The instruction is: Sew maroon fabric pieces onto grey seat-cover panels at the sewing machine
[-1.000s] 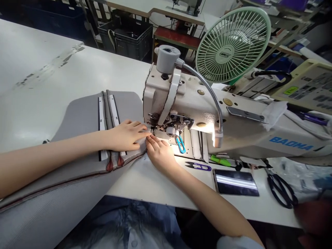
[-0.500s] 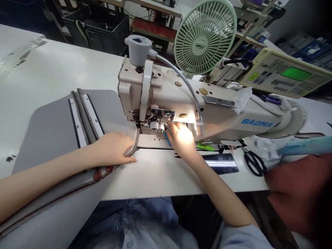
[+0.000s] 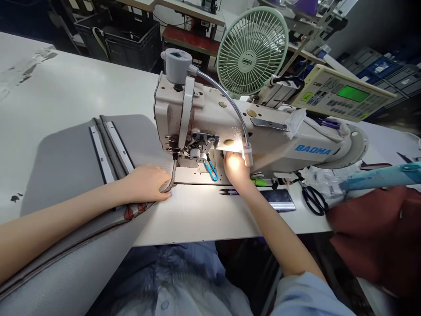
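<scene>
My left hand (image 3: 148,183) is closed over the piped edge of a large grey fabric panel (image 3: 69,149), its thumb along the front edge. That edge runs up to the needle area of a white sewing machine (image 3: 210,105). Under the machine's arm is my right hand (image 3: 237,170), beside the lit lamp head (image 3: 247,156). Its fingers are hidden by glare and the machine, so what they hold cannot be made out. To its left, a blue U-shaped piece (image 3: 212,170) lies by the presser foot, apart from the hand.
Thread snips (image 3: 228,192), a dark flat plate (image 3: 279,199), a green-handled tool (image 3: 259,182) and black scissors (image 3: 314,199) lie right of my right hand. Behind the machine stand a green fan (image 3: 251,50) and a control panel (image 3: 345,94). Reddish-brown fabric (image 3: 371,232) hangs at right.
My right hand has shifted right, away from the presser foot, and the blue piece now shows fully. My left hand keeps its hold on the panel. The view has turned slightly.
</scene>
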`<state>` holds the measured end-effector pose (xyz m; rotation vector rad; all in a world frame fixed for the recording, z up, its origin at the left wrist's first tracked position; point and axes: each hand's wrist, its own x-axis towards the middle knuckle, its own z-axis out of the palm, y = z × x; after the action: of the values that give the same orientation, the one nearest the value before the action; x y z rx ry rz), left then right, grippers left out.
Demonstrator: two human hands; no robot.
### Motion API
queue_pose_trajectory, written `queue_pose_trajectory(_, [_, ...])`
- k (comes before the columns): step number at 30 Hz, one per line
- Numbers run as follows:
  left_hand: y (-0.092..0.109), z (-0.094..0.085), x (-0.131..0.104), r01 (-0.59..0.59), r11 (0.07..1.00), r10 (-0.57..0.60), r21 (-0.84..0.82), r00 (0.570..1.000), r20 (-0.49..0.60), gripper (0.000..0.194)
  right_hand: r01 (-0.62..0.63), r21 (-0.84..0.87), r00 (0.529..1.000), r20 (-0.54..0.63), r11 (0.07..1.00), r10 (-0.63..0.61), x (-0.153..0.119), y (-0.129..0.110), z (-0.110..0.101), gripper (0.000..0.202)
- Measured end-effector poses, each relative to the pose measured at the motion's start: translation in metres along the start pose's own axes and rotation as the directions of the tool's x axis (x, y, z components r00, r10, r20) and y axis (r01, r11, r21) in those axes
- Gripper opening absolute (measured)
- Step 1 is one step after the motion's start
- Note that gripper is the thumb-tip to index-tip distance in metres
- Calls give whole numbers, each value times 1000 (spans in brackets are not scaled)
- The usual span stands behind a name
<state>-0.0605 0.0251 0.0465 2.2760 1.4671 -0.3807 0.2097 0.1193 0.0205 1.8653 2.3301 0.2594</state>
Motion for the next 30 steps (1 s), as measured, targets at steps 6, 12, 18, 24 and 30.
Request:
queue_pose_trajectory(6, [3,-1,-2,-7,999,8,51,1000,-16,33,-116,63,991,-65,991,120,-30,7,-16,31])
queue_pose_trajectory(12, [3,0,-4,-29,994,36,104,997,-66,29,-102,698,984,174,709,-31,-151,57,-12,21])
queue_pose_trajectory(18, [7,0,-2,-34,986,42,162,998,-51,28,-361,888,803,451,284,-389,-243,93,-8,17])
queue_pose_trajectory(24, [12,3,-7,-92,983,120,156,976,-180,20,106,991,854,-49,80,-517,-185,55,-29,38])
queue_pose_trajectory(30, [3,-5,-10,-145,988,132,-50,969,-209,20,685,513,728,-508,518,-460,-102,-43,1,30])
